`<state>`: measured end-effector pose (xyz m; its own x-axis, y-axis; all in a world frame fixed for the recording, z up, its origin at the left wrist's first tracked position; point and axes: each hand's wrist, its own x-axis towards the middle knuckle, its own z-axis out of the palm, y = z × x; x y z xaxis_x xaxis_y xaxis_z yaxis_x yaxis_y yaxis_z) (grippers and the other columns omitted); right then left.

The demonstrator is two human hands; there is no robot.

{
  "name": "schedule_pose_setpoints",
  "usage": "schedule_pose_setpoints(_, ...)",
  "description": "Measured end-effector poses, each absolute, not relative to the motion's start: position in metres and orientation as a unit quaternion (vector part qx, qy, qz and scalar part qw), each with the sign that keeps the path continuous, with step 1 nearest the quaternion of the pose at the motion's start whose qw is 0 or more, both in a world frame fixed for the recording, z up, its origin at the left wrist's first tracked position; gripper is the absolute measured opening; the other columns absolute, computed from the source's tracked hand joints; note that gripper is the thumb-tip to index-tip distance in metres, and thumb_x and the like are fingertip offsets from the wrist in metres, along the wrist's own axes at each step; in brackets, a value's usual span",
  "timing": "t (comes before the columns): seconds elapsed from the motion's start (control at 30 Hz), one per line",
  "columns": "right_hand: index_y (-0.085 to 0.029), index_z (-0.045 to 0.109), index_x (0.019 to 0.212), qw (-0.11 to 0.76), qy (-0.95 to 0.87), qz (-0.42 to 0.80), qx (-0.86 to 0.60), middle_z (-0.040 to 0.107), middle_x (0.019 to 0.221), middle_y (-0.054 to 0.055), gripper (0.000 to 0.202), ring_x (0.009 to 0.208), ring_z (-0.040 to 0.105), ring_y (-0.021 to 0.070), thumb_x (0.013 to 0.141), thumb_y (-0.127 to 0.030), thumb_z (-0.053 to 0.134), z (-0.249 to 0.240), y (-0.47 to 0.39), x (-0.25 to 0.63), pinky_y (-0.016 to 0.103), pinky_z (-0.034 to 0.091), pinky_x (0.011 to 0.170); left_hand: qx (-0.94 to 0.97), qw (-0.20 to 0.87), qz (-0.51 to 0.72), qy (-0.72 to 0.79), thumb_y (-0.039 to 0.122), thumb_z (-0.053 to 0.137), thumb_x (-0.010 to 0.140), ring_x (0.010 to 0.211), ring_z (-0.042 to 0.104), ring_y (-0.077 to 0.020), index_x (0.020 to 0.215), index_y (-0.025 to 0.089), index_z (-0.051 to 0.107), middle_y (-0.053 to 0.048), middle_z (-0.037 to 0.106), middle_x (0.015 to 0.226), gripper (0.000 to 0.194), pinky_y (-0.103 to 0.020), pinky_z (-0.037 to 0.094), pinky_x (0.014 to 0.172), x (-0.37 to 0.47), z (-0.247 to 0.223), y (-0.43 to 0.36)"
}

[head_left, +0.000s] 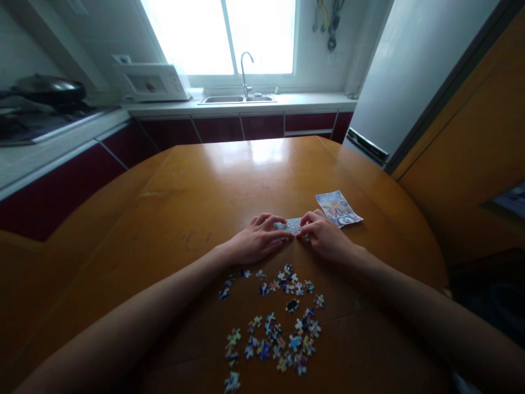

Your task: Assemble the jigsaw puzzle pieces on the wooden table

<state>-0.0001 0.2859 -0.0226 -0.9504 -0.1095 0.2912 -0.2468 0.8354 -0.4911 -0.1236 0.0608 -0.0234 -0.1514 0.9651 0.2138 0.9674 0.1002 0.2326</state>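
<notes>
A small joined strip of jigsaw puzzle (294, 225), pale blue and white, lies on the table between my hands. My left hand (257, 239) holds its left end, index finger along the far edge and thumb along the near edge. At the right end, my right hand (328, 236) is closed, with thumb and index finger on the strip's edge. Both thumbs almost meet at the near side. Whether a separate piece sits under the fingertips is hidden. Closer to me, loose jigsaw pieces (295, 342) are scattered in several clusters, some face up.
Just beyond my right hand lies a printed picture sheet (338, 208). The brown wooden table (229, 180) has a rounded outline. Behind it stand a counter with a sink (223, 99), a microwave (151, 82), a pan (47, 89) on the stove, and a fridge (414, 71).
</notes>
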Motion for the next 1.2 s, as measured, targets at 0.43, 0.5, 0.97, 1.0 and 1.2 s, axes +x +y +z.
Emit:
schedule_pose_setpoints(0.43, -0.018, 0.076, 0.086, 0.254, -0.906, 0.337, -0.027, 0.072, 0.095, 0.009, 0.033, 0.096, 0.063, 0.024, 0.081, -0.004, 0.047, -0.017, 0.317, -0.008, 0.04, 0.048, 0.09, -0.636, -0.025, -0.183, -0.749, 0.038, 0.047, 0.104, 0.13, 0.041, -0.028, 0.142, 0.031, 0.043, -0.007, 0.051, 0.141, 0.04, -0.05, 0.035, 0.114, -0.124, -0.023, 0.061)
schedule_pose_setpoints(0.5, -0.018, 0.076, 0.086, 0.256, -0.905, 0.337, -0.042, 0.072, 0.096, 0.009, 0.032, 0.094, 0.064, 0.0238, 0.081, -0.005, 0.047, -0.013, 0.323, -0.007, 0.039, 0.048, 0.088, -0.629, -0.02, -0.194, -0.753, 0.039, 0.048, 0.103, 0.13, 0.042, -0.0278, 0.143, 0.027, 0.041, -0.009, 0.052, 0.139, 0.042, -0.049, 0.036, 0.114, -0.123, -0.023, 0.061)
schedule_pose_setpoints(0.97, -0.019, 0.078, 0.084, 0.195, -0.923, 0.324, -0.072, 0.075, 0.094, 0.008, 0.03, 0.087, 0.067, 0.0211, 0.083, -0.009, 0.05, 0.002, 0.329, 0.005, 0.034, 0.05, 0.082, -0.648, -0.021, -0.165, -0.743, 0.035, 0.046, 0.104, 0.129, 0.041, -0.0289, 0.138, 0.042, 0.056, -0.005, 0.05, 0.14, 0.036, -0.053, 0.037, 0.112, -0.125, -0.021, 0.06)
schedule_pose_setpoints(1.0, -0.02, 0.078, 0.085, 0.188, -0.926, 0.322, -0.068, 0.075, 0.095, 0.008, 0.029, 0.087, 0.067, 0.0213, 0.083, -0.009, 0.05, 0.001, 0.328, 0.005, 0.035, 0.05, 0.083, -0.648, -0.02, -0.166, -0.743, 0.035, 0.047, 0.104, 0.129, 0.041, -0.029, 0.138, 0.042, 0.056, -0.005, 0.049, 0.14, 0.036, -0.053, 0.037, 0.112, -0.125, -0.021, 0.06)
schedule_pose_setpoints(1.2, -0.019, 0.078, 0.088, 0.153, -0.937, 0.308, -0.061, 0.076, 0.094, 0.008, 0.029, 0.091, 0.068, 0.0223, 0.083, -0.01, 0.051, -0.001, 0.329, 0.006, 0.034, 0.051, 0.085, -0.644, -0.03, -0.164, -0.746, 0.035, 0.047, 0.104, 0.129, 0.041, -0.0297, 0.137, 0.042, 0.057, -0.004, 0.05, 0.14, 0.036, -0.054, 0.037, 0.112, -0.124, -0.019, 0.061)
